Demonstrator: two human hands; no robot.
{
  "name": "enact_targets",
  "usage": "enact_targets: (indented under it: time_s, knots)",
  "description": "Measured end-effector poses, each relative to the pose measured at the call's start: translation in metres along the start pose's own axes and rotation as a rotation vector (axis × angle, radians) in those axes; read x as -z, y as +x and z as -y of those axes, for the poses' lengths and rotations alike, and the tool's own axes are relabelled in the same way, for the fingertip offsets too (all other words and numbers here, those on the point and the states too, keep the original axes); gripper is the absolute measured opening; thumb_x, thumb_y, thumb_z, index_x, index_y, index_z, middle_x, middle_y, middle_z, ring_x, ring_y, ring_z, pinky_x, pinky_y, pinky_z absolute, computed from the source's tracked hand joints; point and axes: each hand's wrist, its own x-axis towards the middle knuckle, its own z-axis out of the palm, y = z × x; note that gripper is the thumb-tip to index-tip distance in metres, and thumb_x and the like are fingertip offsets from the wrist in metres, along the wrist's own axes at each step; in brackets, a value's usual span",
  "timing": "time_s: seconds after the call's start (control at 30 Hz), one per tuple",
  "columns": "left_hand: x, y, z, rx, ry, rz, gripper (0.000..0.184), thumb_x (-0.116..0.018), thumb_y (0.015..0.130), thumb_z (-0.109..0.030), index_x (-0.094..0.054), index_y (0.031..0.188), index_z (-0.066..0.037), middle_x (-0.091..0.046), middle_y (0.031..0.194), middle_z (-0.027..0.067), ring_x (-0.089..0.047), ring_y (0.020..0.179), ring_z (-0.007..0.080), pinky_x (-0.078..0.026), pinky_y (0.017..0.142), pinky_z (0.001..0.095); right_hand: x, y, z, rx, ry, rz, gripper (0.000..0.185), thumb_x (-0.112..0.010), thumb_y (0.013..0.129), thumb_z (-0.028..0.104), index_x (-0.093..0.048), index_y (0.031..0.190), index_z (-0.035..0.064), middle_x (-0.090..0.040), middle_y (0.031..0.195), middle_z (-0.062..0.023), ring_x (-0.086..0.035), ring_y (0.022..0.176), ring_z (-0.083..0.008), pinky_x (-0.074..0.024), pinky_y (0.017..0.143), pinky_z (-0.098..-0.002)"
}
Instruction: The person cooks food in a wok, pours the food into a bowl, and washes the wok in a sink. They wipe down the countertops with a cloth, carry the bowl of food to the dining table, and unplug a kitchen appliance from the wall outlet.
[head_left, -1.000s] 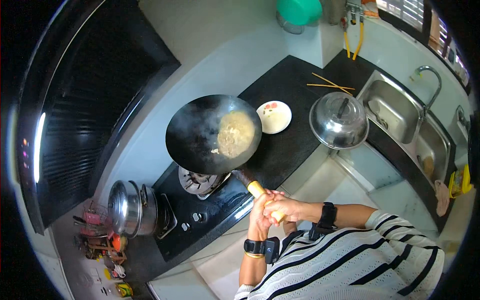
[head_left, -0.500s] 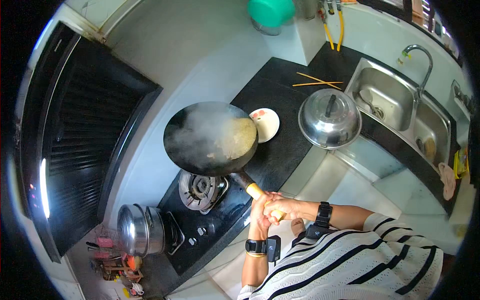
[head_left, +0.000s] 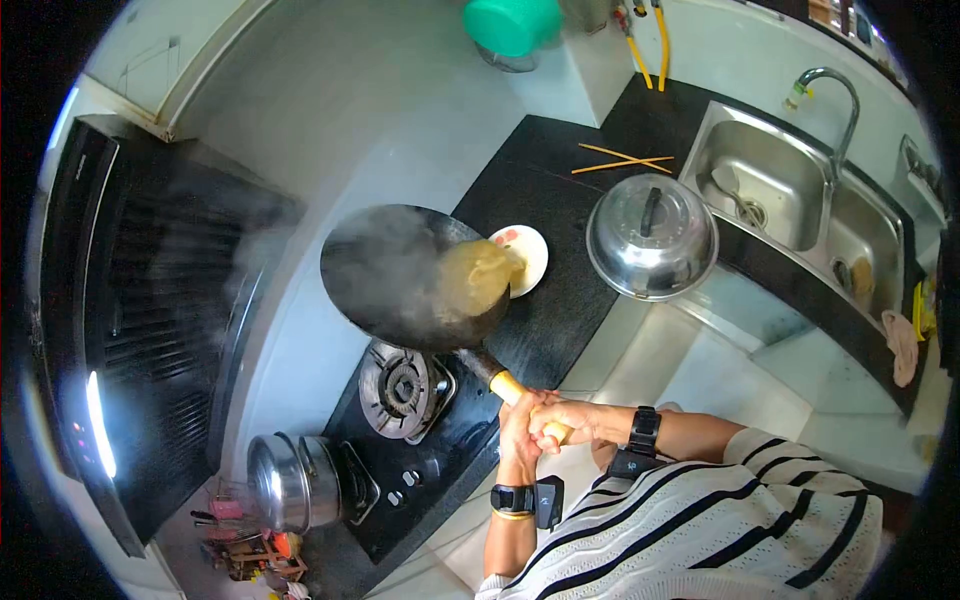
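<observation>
Both my hands are wrapped round the yellow-ended handle [head_left: 507,387] of a dark wok [head_left: 375,262]. My left hand [head_left: 516,428] is closed nearer the pan, and my right hand [head_left: 570,416] grips beside it towards the handle's end. The wok is raised off the gas burner [head_left: 400,390] and tilted to the right. Steam covers much of its inside. Yellowish food [head_left: 472,280] lies at its lower rim and passes over the edge into a white dish [head_left: 535,252] with red marks. The wok hides part of that dish.
A domed metal lid [head_left: 652,240] rests on the black counter, with crossed chopsticks [head_left: 625,160] behind it. A double sink [head_left: 770,170] stands at the right. A lidded metal pot [head_left: 285,483] sits on the left burner, beneath the range hood [head_left: 170,320].
The yellowish food has slid over the wok's rim and some is now in the dish. The wok leans further right. The whole view has shifted slightly; both hands keep their grip.
</observation>
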Motion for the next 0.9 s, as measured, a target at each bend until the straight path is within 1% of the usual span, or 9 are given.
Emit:
enact_targets:
  time_s: [0.07,0.13,0.17,0.23,0.37,0.67,0.73,0.77,0.9]
  knots:
    - [-0.002,0.001,-0.001,0.003,0.024,-0.009,0.007,-0.055,0.068,-0.003,-0.050,0.072,-0.001,-0.058,0.074,0.0174,-0.058,0.066,0.0251,-0.051,0.061,0.0359,0.001,0.000,0.001,-0.007,0.027,0.034,0.010,-0.056,0.072,0.013,-0.050,0.074,0.0054,-0.050,0.058,-0.0041,-0.052,0.046,-0.0152,-0.0431,0.038,-0.0286]
    - [-0.006,0.002,-0.003,0.000,0.054,-0.014,0.009,-0.055,0.070,-0.006,-0.050,0.075,-0.001,-0.059,0.073,0.0150,-0.057,0.060,0.0220,-0.050,0.052,0.0306,0.000,-0.002,0.005,0.016,0.055,0.046,0.011,-0.057,0.072,0.014,-0.050,0.073,0.0054,-0.051,0.058,-0.0041,-0.051,0.047,-0.0154,-0.0427,0.039,-0.0286]
    - [-0.007,0.004,-0.004,0.002,0.060,-0.015,0.009,-0.055,0.070,-0.006,-0.050,0.075,-0.001,-0.059,0.073,0.0150,-0.057,0.060,0.0220,-0.050,0.052,0.0306,0.002,-0.001,0.005,0.019,0.060,0.048,0.011,-0.057,0.072,0.014,-0.050,0.073,0.0054,-0.051,0.058,-0.0041,-0.051,0.047,-0.0154,-0.0427,0.039,-0.0286]
    - [-0.008,0.008,-0.006,0.038,0.056,-0.022,0.010,-0.056,0.069,-0.003,-0.048,0.074,-0.002,-0.058,0.072,0.0160,-0.059,0.066,0.0255,-0.051,0.059,0.0350,0.006,0.003,0.007,0.026,0.061,0.060,0.011,-0.057,0.071,0.014,-0.051,0.071,0.0056,-0.050,0.058,-0.0041,-0.051,0.046,-0.0154,-0.0425,0.040,-0.0288]
    - [-0.014,0.010,-0.008,0.045,0.078,-0.041,0.010,-0.056,0.069,-0.003,-0.047,0.074,-0.002,-0.058,0.071,0.0157,-0.059,0.065,0.0253,-0.051,0.058,0.0352,0.005,-0.002,0.012,0.054,0.063,0.064,0.011,-0.058,0.071,0.014,-0.051,0.069,0.0059,-0.050,0.057,-0.0040,-0.051,0.047,-0.0152,-0.0426,0.041,-0.0290]
    - [-0.022,0.007,-0.005,-0.044,0.176,-0.105,0.010,-0.054,0.069,-0.003,-0.051,0.074,0.005,-0.058,0.068,0.0153,-0.058,0.058,0.0216,-0.050,0.053,0.0302,0.015,-0.005,0.012,-0.081,0.257,0.205,0.010,-0.057,0.072,0.013,-0.050,0.070,0.0061,-0.048,0.057,-0.0025,-0.047,0.046,-0.0130,-0.0405,0.042,-0.0281]
    - [-0.027,0.004,-0.008,-0.036,0.275,-0.108,0.011,-0.059,0.068,-0.005,-0.052,0.072,0.002,-0.057,0.065,0.0097,-0.054,0.050,0.0166,-0.045,0.046,0.0269,0.014,-0.009,0.014,-0.080,0.269,0.228,0.011,-0.058,0.072,0.013,-0.050,0.069,0.0061,-0.047,0.057,-0.0022,-0.046,0.046,-0.0124,-0.0394,0.043,-0.0271]
    - [-0.030,0.003,-0.009,-0.040,0.322,-0.127,0.010,-0.060,0.067,-0.004,-0.052,0.071,0.000,-0.055,0.062,0.0072,-0.052,0.049,0.0149,-0.044,0.045,0.0265,0.017,-0.009,0.012,-0.088,0.285,0.229,0.011,-0.058,0.072,0.013,-0.049,0.068,0.0061,-0.047,0.057,-0.0018,-0.046,0.046,-0.0128,-0.0386,0.043,-0.0268]
    - [-0.037,0.002,-0.005,-0.103,0.433,-0.180,0.011,-0.061,0.066,-0.003,-0.052,0.071,-0.001,-0.054,0.063,0.0051,-0.051,0.051,0.0125,-0.043,0.047,0.0259,0.025,-0.008,0.009,-0.112,0.310,0.345,0.012,-0.056,0.070,0.013,-0.049,0.063,0.0055,-0.048,0.057,-0.0031,-0.046,0.046,-0.0139,-0.0385,0.043,-0.0273]
